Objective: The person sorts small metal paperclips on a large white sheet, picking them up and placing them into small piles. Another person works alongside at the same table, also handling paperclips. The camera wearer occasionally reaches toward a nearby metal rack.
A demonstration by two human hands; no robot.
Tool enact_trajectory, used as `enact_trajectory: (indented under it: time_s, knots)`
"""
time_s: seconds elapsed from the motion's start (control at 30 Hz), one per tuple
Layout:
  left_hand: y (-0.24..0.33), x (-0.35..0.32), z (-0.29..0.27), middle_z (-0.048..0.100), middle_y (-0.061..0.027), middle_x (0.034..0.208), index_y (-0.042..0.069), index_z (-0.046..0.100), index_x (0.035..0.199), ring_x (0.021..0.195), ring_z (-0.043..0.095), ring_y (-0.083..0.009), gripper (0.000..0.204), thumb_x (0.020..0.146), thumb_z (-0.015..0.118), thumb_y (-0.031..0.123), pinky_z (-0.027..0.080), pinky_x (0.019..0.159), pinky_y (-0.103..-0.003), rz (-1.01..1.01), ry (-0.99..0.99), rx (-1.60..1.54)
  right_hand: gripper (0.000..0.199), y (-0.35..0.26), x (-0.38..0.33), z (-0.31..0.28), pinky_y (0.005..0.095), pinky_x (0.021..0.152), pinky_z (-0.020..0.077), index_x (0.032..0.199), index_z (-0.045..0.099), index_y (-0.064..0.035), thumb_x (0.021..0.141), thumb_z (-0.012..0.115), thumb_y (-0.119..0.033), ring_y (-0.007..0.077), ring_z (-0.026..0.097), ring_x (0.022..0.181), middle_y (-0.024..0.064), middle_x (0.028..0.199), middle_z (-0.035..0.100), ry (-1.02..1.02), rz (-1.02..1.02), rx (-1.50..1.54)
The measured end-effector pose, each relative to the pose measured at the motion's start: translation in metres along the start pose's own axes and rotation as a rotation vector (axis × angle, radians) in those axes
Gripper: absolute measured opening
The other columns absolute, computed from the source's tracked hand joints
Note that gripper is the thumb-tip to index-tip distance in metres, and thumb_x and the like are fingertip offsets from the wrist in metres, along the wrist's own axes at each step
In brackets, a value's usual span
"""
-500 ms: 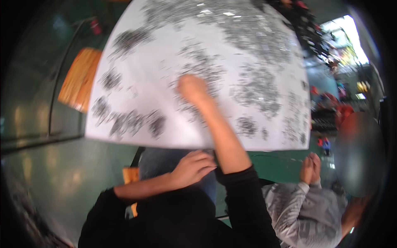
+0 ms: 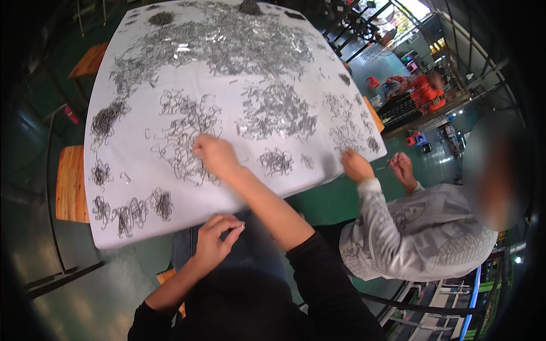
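Note:
On the white-covered table (image 2: 114, 224) lies a loose pile of thin, dark bent-wire hooks (image 2: 187, 119). My right hand (image 2: 215, 156) reaches onto its near part with fingers closed; whatever is between the fingertips is hidden. Just off the table's near edge, above my lap, my left hand (image 2: 217, 241) pinches a small shiny piece between thumb and fingertips, too small to name. Right of the hook pile is a heap of small flat silvery metal pieces (image 2: 278, 111). A tangled bunch of wire hooks (image 2: 276, 162) lies closer to me.
Several dark wire bunches (image 2: 161, 204) line the left and near-left edge. A wide spread of metal pieces (image 2: 216, 42) covers the far part. On my right sits a co-worker (image 2: 421, 227), one hand (image 2: 357, 165) at the table edge. A wooden stool (image 2: 73, 182) stands at left.
The view has turned and sharpened. My left hand has gone from lying relaxed to a raised pinch. My right hand stays at the hook pile. The co-worker's hands have parted, one reaching the table.

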State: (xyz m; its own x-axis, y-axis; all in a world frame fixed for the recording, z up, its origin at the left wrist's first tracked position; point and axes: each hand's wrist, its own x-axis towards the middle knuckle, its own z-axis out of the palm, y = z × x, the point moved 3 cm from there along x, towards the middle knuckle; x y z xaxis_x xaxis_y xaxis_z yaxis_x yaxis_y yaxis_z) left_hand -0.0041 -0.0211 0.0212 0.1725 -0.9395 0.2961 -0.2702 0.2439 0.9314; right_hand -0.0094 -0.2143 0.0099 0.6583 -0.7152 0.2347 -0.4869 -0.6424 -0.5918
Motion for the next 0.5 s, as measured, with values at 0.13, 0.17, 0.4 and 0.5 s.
enact_trajectory:
  time_s: [0.13,0.17,0.4,0.5]
  knots:
    - [0.004,-0.001,0.001,0.069,-0.0130,0.087,0.002,0.071,0.088,0.082,0.066,-0.0251,0.012,0.077,0.073,0.000,0.051,0.075,-0.032,0.051,0.009,0.037,0.011,0.017,-0.055,-0.030,0.0290,0.063,0.0524,0.091,0.064,-0.0015,0.082,0.069,-0.004,0.0154,0.067,0.072,0.0073,0.079,0.068,0.095,0.219,0.394]
    - [0.004,-0.001,0.001,0.069,-0.0126,0.087,0.001,0.071,0.088,0.082,0.066,-0.0247,0.011,0.077,0.073,0.001,0.051,0.075,-0.032,0.029,0.006,0.031,0.013,0.018,-0.072,-0.039,0.0258,0.062,0.0524,0.095,0.063,-0.0010,0.083,0.069,-0.003,0.0124,0.066,0.072,0.0066,0.080,0.068,0.067,0.365,0.533]
    - [0.016,0.003,0.011,0.070,-0.0078,0.090,0.004,0.071,0.093,0.079,0.063,-0.0197,0.013,0.081,0.070,0.003,0.050,0.068,-0.030,0.001,-0.001,-0.021,0.026,-0.037,-0.190,-0.098,0.0250,0.063,0.0540,0.104,0.055,0.0009,0.083,0.069,0.004,0.0162,0.066,0.072,0.0121,0.087,0.066,0.405,0.524,1.028]
    - [0.021,0.005,0.018,0.070,-0.0064,0.089,0.004,0.071,0.095,0.076,0.060,-0.0154,0.014,0.081,0.069,0.002,0.048,0.069,-0.027,-0.018,-0.014,-0.035,0.023,-0.048,-0.211,-0.102,0.0256,0.065,0.0550,0.101,0.055,0.0009,0.083,0.068,0.006,0.0156,0.066,0.072,0.0121,0.086,0.067,0.464,0.538,1.044]
